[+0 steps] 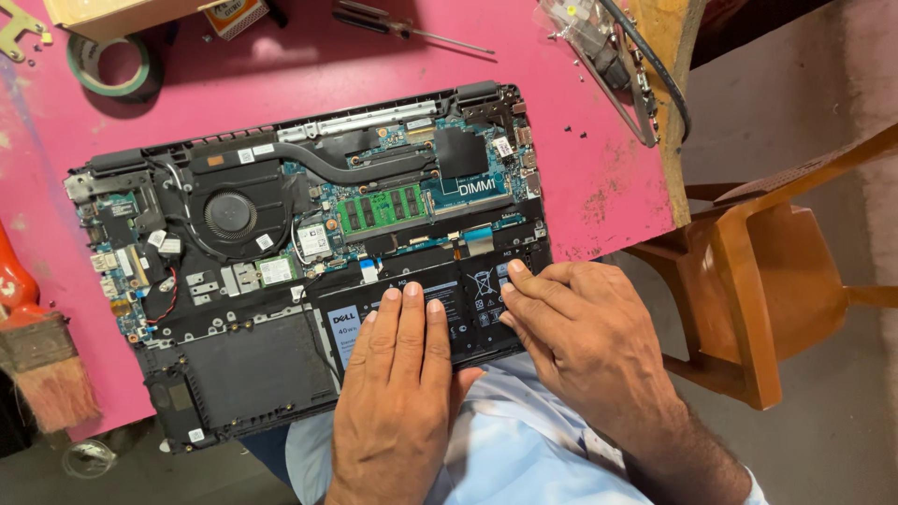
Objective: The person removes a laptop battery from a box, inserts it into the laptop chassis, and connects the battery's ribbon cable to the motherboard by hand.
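On the pink desk (374, 65) lie one opened laptop (309, 252), one tape roll (112, 65), one screwdriver (412, 28) and one brush (42, 365), with one wooden chair (776, 281) and two hands, left hand (402, 383) and right hand (580, 337).

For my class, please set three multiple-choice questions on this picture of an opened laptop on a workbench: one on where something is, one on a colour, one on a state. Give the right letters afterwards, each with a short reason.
1. Where does the roll of tape lie?
A. on the pink tabletop, above the laptop's left end
B. on the wooden chair
C. inside the laptop

2. What colour is the memory module beside the fan?
A. red
B. green
C. white

3. How do the left hand and right hand meet the black battery?
A. both lifted clear of it
B. both laid flat on it, fingers extended
C. one grips a screwdriver over it

Answers:
1 A, the roll rests on the pink surface near the top left corner.
2 B, the board is plainly green.
3 B, both palms face down with fingers resting on the battery; the screwdriver lies untouched on the tabletop.
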